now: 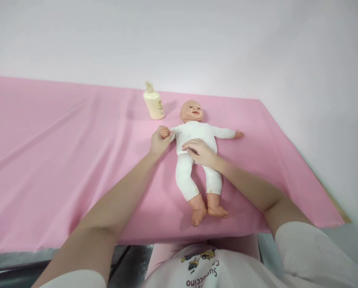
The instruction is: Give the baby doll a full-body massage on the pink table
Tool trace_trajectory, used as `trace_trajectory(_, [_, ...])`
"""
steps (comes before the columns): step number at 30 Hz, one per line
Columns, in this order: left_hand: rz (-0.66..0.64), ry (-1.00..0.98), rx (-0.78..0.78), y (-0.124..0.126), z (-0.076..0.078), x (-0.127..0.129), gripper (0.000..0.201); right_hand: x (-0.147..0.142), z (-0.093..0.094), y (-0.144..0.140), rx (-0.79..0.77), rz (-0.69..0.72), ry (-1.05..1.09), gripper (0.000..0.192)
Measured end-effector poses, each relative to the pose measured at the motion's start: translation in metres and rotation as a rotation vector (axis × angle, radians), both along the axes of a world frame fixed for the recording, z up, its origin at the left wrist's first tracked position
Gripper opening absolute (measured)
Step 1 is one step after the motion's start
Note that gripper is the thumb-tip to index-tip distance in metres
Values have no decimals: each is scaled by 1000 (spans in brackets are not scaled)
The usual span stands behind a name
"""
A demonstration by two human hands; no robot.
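A baby doll with a white cloth body lies on its back, its head toward the wall and its bare feet toward me. My left hand is closed around the doll's arm near its small fist, at the left of its body. Over the doll's lower belly rests my right hand, fingers loosely curved and apart, with nothing seen in it. A cream-coloured pump bottle stands upright beyond my left hand, to the left of the doll's head.
A pink cloth with soft folds covers the table. Its right edge runs beside a white wall, which also rises behind the table. The near edge lies just in front of my body.
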State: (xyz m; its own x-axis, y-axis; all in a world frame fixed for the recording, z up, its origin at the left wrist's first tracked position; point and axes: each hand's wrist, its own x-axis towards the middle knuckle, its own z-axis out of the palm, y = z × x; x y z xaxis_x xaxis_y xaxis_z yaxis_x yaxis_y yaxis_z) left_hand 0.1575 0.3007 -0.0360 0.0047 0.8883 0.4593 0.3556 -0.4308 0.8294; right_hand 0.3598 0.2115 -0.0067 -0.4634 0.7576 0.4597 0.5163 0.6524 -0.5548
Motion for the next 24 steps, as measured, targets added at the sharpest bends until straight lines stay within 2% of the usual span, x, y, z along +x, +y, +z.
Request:
trace_trajectory(7, [-15,-131,52,9,-7,-5,38,1,2,1,-57,-8,20,24])
trace_trajectory(13, [142,-277,84,17,-10,-8,20,2,3,1,-90,-23,37,23])
trace_trajectory(15, [180,-232,81,18,-9,-10,22,2,2,1,-65,-16,38,23])
trace_trajectory(20, [250,-33,44,15,-6,-18,56,3,-3,1,-4,-16,36,25])
trace_trajectory(24, [324,98,-48,15,-3,-22,58,3,-6,-2,18,-41,-13,27])
